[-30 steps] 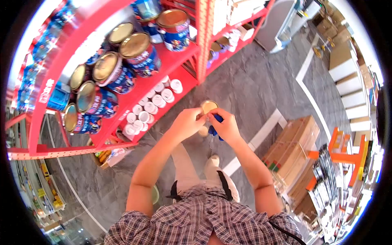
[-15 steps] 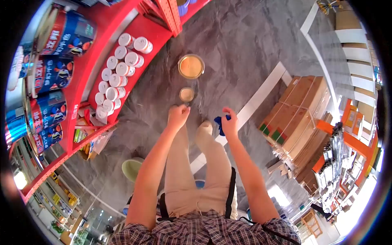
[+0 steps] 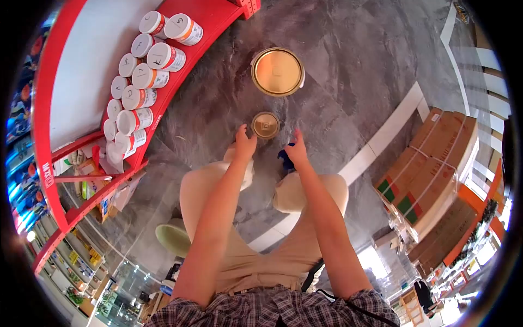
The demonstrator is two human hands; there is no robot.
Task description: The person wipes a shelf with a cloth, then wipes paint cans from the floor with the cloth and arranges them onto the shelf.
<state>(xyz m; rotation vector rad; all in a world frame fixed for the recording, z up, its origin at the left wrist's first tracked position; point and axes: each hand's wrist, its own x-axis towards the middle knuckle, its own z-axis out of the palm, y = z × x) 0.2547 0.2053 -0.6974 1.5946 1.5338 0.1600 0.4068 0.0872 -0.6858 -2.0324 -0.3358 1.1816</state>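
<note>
Just left of a small round gold-lidded can (image 3: 265, 125) on the grey floor is my left hand (image 3: 244, 143), its fingers apart with nothing in them. To the can's right, my right hand (image 3: 297, 150) has its fingers curled round a dark blue cloth (image 3: 285, 162); the index finger points forward. Neither hand visibly touches the can. Beyond it stands a larger can with a shiny gold lid (image 3: 278, 72).
Several white jars (image 3: 166, 56) fill the low red shelf (image 3: 202, 41) at the upper left. Strapped cardboard boxes (image 3: 430, 163) lie at the right. A pale green round object (image 3: 173, 238) is beside my left knee.
The body has lowered from standing to a crouch, and both hands have come down beside the small can. Both cans now look larger. The blue cloth stays with my right hand.
</note>
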